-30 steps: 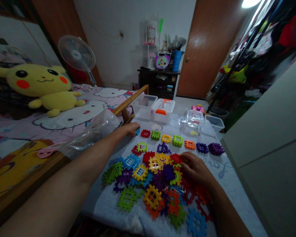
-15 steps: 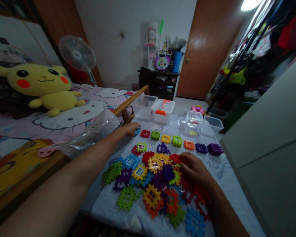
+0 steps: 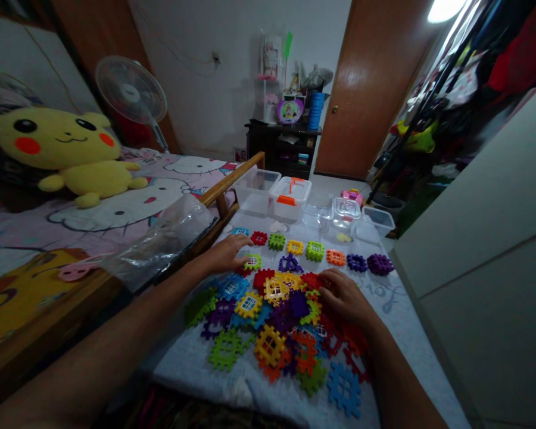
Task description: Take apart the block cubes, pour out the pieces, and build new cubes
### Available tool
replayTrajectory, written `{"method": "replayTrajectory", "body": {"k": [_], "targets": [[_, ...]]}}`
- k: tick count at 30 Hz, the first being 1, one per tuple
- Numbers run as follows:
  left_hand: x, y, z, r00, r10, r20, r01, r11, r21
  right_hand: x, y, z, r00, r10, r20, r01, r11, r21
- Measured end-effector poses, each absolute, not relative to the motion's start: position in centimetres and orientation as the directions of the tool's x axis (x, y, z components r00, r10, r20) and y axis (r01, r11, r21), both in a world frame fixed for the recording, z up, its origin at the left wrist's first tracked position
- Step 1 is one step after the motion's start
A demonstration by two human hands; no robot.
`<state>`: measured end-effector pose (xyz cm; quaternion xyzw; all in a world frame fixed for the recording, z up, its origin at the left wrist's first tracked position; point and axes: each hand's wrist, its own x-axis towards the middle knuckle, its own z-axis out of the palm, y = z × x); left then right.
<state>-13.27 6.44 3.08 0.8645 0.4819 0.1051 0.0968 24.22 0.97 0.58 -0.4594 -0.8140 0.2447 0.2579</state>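
Note:
My left hand is over the left end of the tiles, fingers apart and nothing in them, beside a lime window tile. Just beyond it lies a blue window tile, at the left end of a row that includes a red tile, a green tile and a purple stack. My right hand rests on the right side of a mixed pile, its fingertips at a red tile; whether it grips anything is unclear. In the pile's middle sits a yellow window tile.
Clear plastic boxes stand along the table's far edge, one with an orange-latched lid. A wooden rail and a plastic bag border the left side. Beyond them, a yellow plush toy sits on the bed.
My left hand has drawn back from the blue tile at the row's left end, and its fingers have spread. That tile now shows uncovered. The view has shifted slightly.

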Motion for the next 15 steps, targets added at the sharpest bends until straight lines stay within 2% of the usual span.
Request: {"method": "replayTrajectory", "body": {"k": [7, 15], "targets": [[-11.7, 5.2, 1.9, 0.493, 0.870, 0.004, 0.826, -0.469, 0.313, 24.2, 0.9, 0.8, -0.446, 0.875, 0.187, 0.636, 0.457, -0.621], [-11.1, 5.2, 1.2, 0.489, 0.872, -0.018, 0.829, -0.459, 0.320, 24.2, 1.0, 0.7, -0.445, 0.880, 0.168, 0.646, 0.445, -0.620]]}}
